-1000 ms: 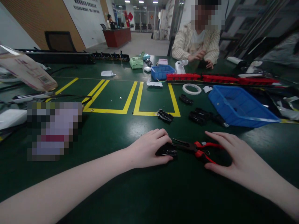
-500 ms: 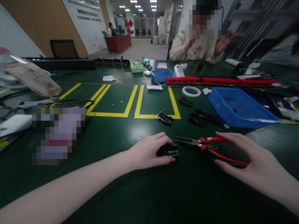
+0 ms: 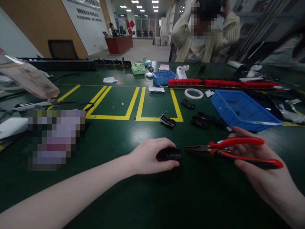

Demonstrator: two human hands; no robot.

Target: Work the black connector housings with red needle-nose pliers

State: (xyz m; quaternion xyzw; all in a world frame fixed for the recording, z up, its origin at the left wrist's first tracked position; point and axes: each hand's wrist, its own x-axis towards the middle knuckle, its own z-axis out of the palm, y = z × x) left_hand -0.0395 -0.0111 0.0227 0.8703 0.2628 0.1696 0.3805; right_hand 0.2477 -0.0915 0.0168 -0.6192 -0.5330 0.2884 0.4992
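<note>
My left hand [image 3: 151, 157] is closed round a small black plastic part [image 3: 169, 154] low over the green table. To its right, my right hand [image 3: 264, 168] holds red-and-black needle-nose pliers [image 3: 215, 151]. The pliers' handles lie over my fingers and thumb, spread apart, and their thin jaws point left at the black part, a short gap from it. Beyond my left hand lies another black part [image 3: 167, 121] on the yellow tape line. More black parts [image 3: 201, 121] lie near the blue bin, one [image 3: 188, 104] farther back.
A large blue bin [image 3: 247, 119] stands at right, with a tape roll [image 3: 193, 93] beside it. Red strips [image 3: 221, 83] and a small blue bin [image 3: 164, 78] are at the back. A bottle [image 3: 30, 78] is at left. A person [image 3: 205, 38] sits opposite, arms raised.
My right hand has turned palm-up under the pliers and shifted slightly right with them. The black part in my left hand has tilted. The person opposite has raised both arms to the head.
</note>
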